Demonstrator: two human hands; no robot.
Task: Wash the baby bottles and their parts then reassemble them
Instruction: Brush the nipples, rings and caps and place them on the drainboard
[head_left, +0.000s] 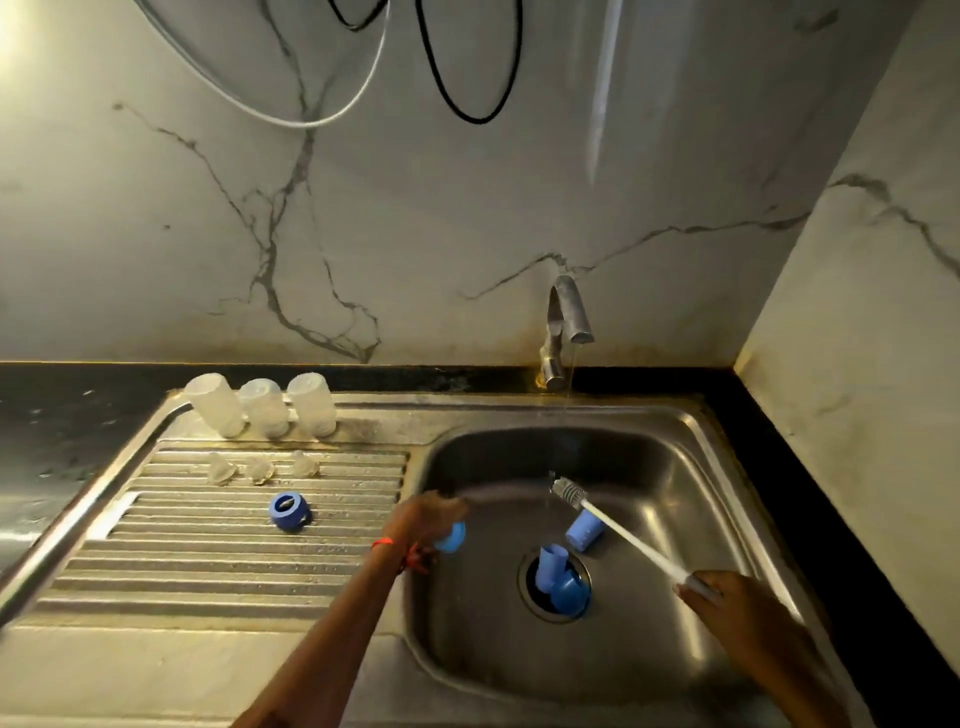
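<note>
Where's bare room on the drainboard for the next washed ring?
Free: drainboard ribs in front of and left of the ring, down to the flat front strip. Crowded: its back, with three bottles and three nipples; the basin middle, with blue parts on the drain, a cap and the brush.

Three clear bottles (265, 408) stand inverted at the drainboard (208, 571) rear, three nipples (260, 469) before them, one blue collar (291, 512) on the ribs. The left hand (421, 519) grips a second collar (451, 536); the right hand (727, 603) holds the brush (628, 540). Three blue parts (584, 529) lie in the basin (675, 467), two on the drain (530, 590).
</note>
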